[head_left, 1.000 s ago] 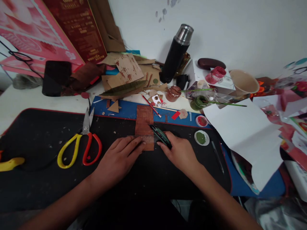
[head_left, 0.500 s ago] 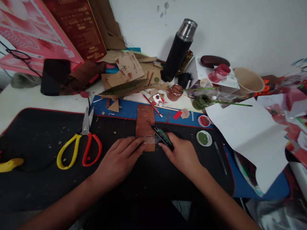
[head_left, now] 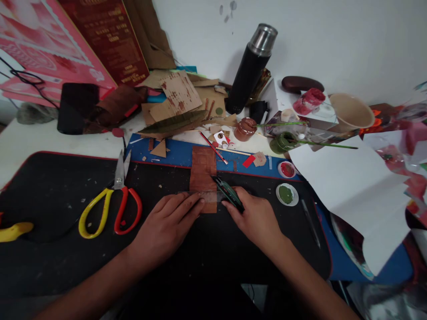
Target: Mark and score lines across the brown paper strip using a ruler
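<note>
A brown-painted strip of cardboard (head_left: 204, 162) lies on the black mat, its far end over the blue mat. Across its near part is a clear ruler (head_left: 213, 196). With its fingers stretched out and lying flat, my left hand (head_left: 167, 222) presses the ruler down onto the strip. My right hand (head_left: 256, 215) is closed around a dark green utility knife (head_left: 228, 192). The knife's tip points to the upper left, over the strip's right edge just beyond the ruler. Whether the blade touches the cardboard I cannot tell.
Scissors (head_left: 120, 195) with yellow and red handles lie left on the black mat (head_left: 60, 186). To the right are a green paint lid (head_left: 286, 194), a pen (head_left: 310, 223) and white paper (head_left: 350, 186). Behind stand paint jars (head_left: 245, 130), cardboard scraps (head_left: 180, 91) and a black flask (head_left: 248, 73).
The view has shifted slightly, so things at the right appear a little farther right and lower. Both hands, the ruler and the knife keep nearly the same places on the strip.
</note>
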### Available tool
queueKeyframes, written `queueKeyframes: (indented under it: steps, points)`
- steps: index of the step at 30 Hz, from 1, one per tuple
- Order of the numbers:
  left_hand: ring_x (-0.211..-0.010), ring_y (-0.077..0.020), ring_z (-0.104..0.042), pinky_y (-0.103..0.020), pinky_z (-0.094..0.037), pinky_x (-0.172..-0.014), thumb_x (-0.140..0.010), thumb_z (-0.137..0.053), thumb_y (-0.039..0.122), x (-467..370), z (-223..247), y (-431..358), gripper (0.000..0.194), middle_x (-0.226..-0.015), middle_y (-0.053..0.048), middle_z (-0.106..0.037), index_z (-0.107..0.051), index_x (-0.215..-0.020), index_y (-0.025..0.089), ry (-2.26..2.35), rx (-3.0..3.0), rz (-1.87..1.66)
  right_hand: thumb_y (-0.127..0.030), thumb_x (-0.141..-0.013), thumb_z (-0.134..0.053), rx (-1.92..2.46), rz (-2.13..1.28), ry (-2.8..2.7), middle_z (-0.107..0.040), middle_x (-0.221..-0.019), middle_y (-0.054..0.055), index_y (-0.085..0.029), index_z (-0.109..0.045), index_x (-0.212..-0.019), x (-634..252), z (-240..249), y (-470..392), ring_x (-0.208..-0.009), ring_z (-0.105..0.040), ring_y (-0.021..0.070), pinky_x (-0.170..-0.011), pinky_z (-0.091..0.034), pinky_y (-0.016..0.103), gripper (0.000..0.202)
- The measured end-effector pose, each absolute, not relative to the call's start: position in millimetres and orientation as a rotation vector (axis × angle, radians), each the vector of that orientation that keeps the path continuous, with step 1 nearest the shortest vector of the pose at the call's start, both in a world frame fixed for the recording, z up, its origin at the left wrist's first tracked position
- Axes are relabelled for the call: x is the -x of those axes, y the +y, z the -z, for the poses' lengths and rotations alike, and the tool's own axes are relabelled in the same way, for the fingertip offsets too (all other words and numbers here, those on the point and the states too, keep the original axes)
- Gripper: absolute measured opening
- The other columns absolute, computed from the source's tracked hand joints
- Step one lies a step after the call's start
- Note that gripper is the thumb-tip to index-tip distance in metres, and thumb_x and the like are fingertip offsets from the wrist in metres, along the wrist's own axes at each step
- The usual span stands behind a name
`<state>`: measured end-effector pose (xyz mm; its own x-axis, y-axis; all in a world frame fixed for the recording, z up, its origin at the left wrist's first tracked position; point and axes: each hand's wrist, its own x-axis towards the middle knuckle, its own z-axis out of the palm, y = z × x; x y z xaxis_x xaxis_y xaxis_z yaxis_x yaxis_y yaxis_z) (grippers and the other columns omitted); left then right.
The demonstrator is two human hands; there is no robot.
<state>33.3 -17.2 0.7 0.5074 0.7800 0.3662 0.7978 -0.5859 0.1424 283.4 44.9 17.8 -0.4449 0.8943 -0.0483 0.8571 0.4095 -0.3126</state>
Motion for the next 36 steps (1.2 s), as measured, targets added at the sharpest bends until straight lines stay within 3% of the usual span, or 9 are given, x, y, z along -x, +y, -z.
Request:
queueKeyframes:
  steps: [16, 27, 36]
  points:
    - [-0.117, -0.0287, -0.06, -0.043, -0.047, -0.098, -0.102, -0.047, 0.014, -34.3, 0.2, -17.2, 0.036, -0.136, -0.012, -0.07, -0.066, -0.133, 0.013, -1.405, 2.674, 0.589, -0.035, -0.099, -0.063, 1.568, -0.492, -2.482, -0.081, -0.083, 0.006, -0.019, -0.066, -0.113, -282.6, -16.2, 44.5, -0.07, -0.078, 0.026, -0.058, -0.045, 0.03, 0.022]
    - [-0.117, -0.0282, -0.059, -0.043, -0.048, -0.098, -0.097, -0.046, 0.012, -31.6, -1.1, -18.7, 0.042, -0.135, -0.01, -0.069, -0.067, -0.133, 0.02, -1.368, 2.702, 0.577, -0.035, -0.098, -0.061, 1.618, -0.51, -2.464, -0.081, -0.082, 0.005, -0.021, -0.068, -0.112, -279.9, -21.0, 42.2, -0.069, -0.078, 0.0256, -0.057, -0.045, 0.031, 0.02]
    - [-0.116, -0.03, -0.059, -0.044, -0.047, -0.096, -0.102, -0.04, 0.012, -32.9, -2.4, -17.2, 0.041, -0.136, -0.013, -0.068, -0.067, -0.132, 0.015, -1.369, 2.708, 0.583, -0.035, -0.099, -0.063, 1.636, -0.526, -2.452, -0.082, -0.084, 0.005, -0.021, -0.068, -0.115, -279.5, -21.2, 42.2, -0.072, -0.078, 0.025, -0.058, -0.045, 0.03, 0.021]
